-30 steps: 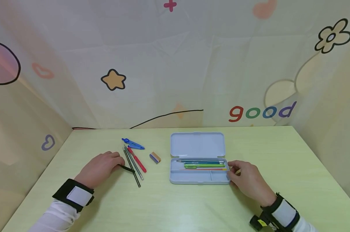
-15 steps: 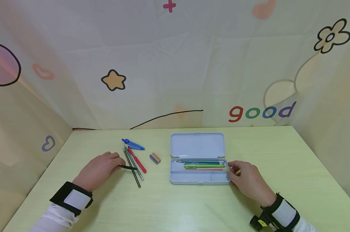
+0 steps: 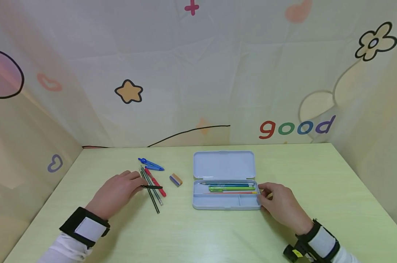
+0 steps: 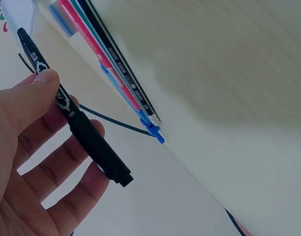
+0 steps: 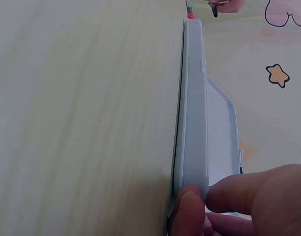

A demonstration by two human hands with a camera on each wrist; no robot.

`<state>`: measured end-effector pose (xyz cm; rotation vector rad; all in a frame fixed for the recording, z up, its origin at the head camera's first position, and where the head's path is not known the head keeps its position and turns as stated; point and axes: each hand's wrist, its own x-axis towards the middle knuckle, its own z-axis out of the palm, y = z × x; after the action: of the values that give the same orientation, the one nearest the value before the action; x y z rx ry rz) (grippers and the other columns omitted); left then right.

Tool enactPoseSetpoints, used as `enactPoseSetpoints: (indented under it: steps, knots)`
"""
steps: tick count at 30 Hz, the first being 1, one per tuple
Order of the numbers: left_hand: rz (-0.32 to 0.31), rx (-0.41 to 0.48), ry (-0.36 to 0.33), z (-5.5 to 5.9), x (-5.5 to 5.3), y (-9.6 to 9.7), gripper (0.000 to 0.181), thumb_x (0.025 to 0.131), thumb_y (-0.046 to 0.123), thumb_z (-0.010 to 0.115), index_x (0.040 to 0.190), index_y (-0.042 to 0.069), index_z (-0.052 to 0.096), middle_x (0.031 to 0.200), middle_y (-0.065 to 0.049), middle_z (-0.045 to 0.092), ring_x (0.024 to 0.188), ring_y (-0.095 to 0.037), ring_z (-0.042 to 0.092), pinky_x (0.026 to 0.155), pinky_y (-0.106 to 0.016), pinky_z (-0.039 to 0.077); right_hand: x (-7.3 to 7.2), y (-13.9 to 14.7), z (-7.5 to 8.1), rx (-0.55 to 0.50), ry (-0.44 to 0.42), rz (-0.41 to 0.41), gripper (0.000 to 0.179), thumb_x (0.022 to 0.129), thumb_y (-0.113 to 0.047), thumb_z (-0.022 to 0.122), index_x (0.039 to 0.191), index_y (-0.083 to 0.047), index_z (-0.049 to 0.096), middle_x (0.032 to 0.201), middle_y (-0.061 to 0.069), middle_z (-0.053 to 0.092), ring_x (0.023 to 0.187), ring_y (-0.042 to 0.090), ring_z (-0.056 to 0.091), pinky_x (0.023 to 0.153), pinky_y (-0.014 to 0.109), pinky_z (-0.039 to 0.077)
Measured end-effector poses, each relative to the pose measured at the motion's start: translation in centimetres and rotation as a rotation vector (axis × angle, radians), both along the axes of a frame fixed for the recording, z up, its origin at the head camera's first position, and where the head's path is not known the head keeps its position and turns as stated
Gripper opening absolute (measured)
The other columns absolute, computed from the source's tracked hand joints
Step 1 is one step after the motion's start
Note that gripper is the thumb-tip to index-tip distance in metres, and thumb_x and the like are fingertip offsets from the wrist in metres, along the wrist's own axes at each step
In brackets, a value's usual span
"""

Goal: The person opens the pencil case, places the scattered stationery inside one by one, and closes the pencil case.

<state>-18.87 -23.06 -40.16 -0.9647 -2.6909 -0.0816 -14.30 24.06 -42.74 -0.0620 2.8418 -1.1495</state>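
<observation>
My left hand (image 3: 121, 190) pinches a black marker pen (image 4: 74, 113) between thumb and fingers, raised over the loose pencils (image 3: 153, 199). Its cap end is toward the little finger in the left wrist view. A red pen (image 3: 155, 181) lies beside those pencils. With thumb and fingers, my right hand (image 3: 282, 204) grips the right end of a pale blue pencil case (image 3: 214, 202). The case lies open, its lid (image 3: 224, 164) tipped back. Blue pencils (image 3: 228, 183), a green pen (image 3: 232, 188) and a thin reddish pencil (image 3: 229, 192) lie in its long rear compartment.
A blue compass (image 3: 151, 164) lies behind the loose pencils. Between them and the case sits an eraser (image 3: 176, 179) in a tan and blue-violet colour. A printed cloth wall (image 3: 172, 73) stands at the table's (image 3: 198, 237) back edge.
My left hand has shifted slightly right, and the black marker pen has swung from slanting down to nearly level. The right hand keeps its hold on the pencil case.
</observation>
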Motion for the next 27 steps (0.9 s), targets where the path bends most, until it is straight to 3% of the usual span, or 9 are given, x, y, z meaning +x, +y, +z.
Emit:
enactPoseSetpoints:
  steps: [8,27]
  knots:
    - [-0.043,0.028,0.046,0.5,0.2,1.2,0.027,0.087,0.008,0.088,0.111,0.016,0.079,0.103,0.003,0.07,0.091,-0.02,0.063,0.074,-0.038,0.057,0.0,-0.1,0.1,0.006,-0.001,0.0,0.038,0.099,-0.005,0.069,0.133,0.012,0.064,0.093,0.007,0.064,0.073,0.017,0.059,0.055,0.025,0.048]
    - [-0.051,0.063,0.07,1.4,0.1,4.3,0.026,0.086,0.008,0.09,0.11,0.012,0.08,0.104,-0.001,0.072,0.097,-0.022,0.068,0.083,-0.038,0.061,-0.1,-0.1,0.0,0.007,-0.02,-0.016,0.038,0.1,-0.006,0.069,0.133,0.01,0.064,0.093,0.007,0.063,0.074,0.017,0.058,0.055,0.025,0.048]
